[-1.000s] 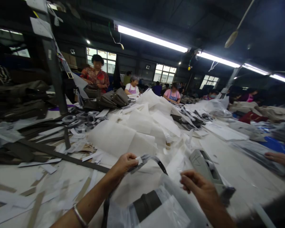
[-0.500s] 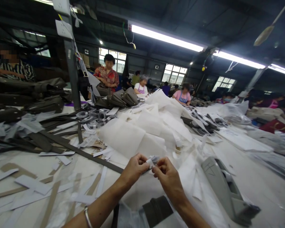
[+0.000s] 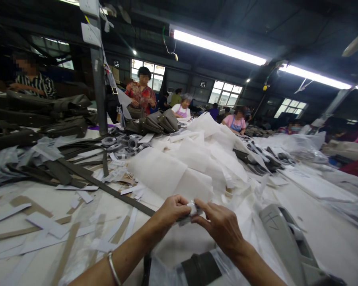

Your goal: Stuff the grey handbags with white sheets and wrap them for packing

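A small piece of white wrapping [image 3: 192, 208] sits between my hands, with something grey and shiny below it that I cannot make out. My left hand [image 3: 175, 209] pinches it from the left, thumb and fingers pressed together. From the other side, my right hand [image 3: 222, 224] grips its right edge between thumb and forefinger. A long dark strap [image 3: 122, 196] runs across the table and passes behind my left wrist; whether it joins the wrapped piece is hidden. Below my hands lies a dark olive piece [image 3: 201, 268] partly covered by clear plastic.
White sheets [image 3: 179, 167] are heaped in front of me. A grey tape dispenser [image 3: 292, 238] stands at right. Paper and cardboard strips [image 3: 46, 228] litter the left. Dark bags [image 3: 159, 121] lie farther back, near a post [image 3: 99, 83]. Several people work behind.
My right hand has turned flatter over the small wrapping, its forefinger now reaching across the top. My left hand keeps its pinch. The whole view has shifted slightly, moving the scene rightward.
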Demonstrator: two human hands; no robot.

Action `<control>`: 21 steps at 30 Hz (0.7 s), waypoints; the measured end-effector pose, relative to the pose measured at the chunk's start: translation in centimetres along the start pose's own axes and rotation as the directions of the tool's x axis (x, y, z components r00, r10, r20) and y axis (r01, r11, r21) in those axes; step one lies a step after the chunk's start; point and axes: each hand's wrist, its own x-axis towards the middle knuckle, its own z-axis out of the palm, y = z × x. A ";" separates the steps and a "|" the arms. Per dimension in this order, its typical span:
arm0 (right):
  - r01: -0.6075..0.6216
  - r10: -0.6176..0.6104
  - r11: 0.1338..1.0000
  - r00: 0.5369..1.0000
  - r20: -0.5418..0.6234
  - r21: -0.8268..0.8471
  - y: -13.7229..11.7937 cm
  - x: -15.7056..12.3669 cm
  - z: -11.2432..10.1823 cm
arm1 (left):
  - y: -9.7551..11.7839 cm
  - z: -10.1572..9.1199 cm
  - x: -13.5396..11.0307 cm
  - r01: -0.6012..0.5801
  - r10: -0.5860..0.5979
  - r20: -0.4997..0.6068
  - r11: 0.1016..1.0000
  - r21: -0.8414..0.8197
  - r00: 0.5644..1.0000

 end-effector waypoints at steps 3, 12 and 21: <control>0.106 -0.113 0.988 0.992 -0.058 -0.108 0.1 0.7 -0.6 | 0.7 -0.4 -0.3 0.017 -0.017 0.022 1.000 -0.003 1.000; 0.184 -0.130 0.967 0.953 0.275 -0.178 -1.5 3.4 1.1 | -0.2 -0.9 0.6 0.023 -0.024 0.043 0.999 0.024 0.999; -0.019 0.188 0.976 0.573 0.798 -0.216 0.5 4.3 3.8 | -0.6 -4.4 1.3 -0.024 0.040 -0.047 0.955 0.295 0.998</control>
